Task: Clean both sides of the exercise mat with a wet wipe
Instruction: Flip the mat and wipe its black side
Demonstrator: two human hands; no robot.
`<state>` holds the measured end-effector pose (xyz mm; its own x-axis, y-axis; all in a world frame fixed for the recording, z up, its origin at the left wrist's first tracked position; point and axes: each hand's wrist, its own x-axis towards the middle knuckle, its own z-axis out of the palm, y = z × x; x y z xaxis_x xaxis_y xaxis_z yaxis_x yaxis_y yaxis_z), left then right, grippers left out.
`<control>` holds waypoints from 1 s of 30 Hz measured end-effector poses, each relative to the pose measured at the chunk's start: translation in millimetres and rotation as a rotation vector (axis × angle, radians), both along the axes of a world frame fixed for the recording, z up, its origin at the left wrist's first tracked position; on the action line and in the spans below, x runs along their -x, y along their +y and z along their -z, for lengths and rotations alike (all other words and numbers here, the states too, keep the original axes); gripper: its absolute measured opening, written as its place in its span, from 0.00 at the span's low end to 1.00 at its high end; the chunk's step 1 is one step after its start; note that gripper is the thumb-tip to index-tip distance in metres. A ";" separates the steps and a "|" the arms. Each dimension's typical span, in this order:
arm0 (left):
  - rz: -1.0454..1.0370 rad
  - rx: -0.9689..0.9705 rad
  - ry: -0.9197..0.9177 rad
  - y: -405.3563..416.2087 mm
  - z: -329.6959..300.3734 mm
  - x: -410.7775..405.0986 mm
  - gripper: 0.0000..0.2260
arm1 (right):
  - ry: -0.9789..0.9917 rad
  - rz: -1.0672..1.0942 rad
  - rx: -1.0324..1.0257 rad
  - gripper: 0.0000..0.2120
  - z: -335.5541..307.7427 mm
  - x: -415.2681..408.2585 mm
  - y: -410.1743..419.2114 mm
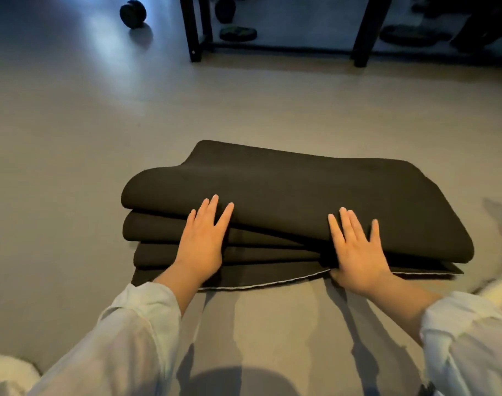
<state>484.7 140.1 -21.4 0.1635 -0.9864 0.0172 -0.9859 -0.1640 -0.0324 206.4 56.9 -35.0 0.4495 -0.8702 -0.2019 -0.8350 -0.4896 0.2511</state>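
Exercise mat (287,201): dark, matt, soft foam-like sheet in thick folded layers, with a thin pale edge along the lowest layer. Floor (72,138): smooth grey, faint sheen where light falls. Sleeves (124,338): thin pale woven cloth, creased.

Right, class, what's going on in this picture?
A person kneels on the floor over a black mat folded into a stack of layers. The left hand and right hand lie flat on its near edge, fingers spread over the top fold. No wipe is in view, so cleaning isn't under way here.
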 end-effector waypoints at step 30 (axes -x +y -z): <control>0.228 -0.373 0.029 134.1 37.3 40.0 0.24 | 0.152 -0.559 0.285 0.18 -10.4 -29.0 -73.0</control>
<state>444.7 274.3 -58.7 -0.0640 -0.9351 -0.3485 -0.9969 0.0756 -0.0198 235.3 -16.1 -24.7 0.8348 -0.5423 -0.0944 -0.4184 -0.7366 0.5313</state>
